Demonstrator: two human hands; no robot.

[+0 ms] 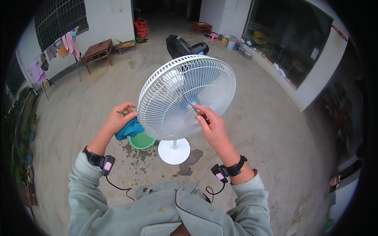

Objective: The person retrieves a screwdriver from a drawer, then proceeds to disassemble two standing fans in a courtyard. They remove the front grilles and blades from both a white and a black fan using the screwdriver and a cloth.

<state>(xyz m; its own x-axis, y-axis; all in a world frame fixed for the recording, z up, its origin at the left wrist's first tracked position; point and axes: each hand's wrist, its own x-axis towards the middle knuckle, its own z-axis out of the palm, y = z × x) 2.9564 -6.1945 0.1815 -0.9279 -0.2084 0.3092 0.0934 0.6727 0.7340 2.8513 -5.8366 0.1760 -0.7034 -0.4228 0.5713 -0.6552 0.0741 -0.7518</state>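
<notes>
A white pedestal fan (pixel 163 114) stands in front of me, its round wire grille facing up toward me and its round base (pixel 174 153) on the floor. My left hand (pixel 118 118) is closed at the grille's left rim, with a blue cloth (pixel 130 129) bunched beneath its fingers. A small yellowish tool end (pixel 123 112) also pokes out of that hand; its kind is unclear. In my right hand (pixel 213 126) is a thin grey rod-shaped tool (pixel 193 106), slanting up and left across the grille. Whether its tip passes between the wires I cannot tell.
A green basin (pixel 142 141) sits beside the fan base, near wet patches (pixel 190 162) on the concrete. Behind the fan head is a black object (pixel 181 46). A clothes rack (pixel 70 44) and a wooden table (pixel 98 53) stand far left; buckets (pixel 231 45) line the right wall.
</notes>
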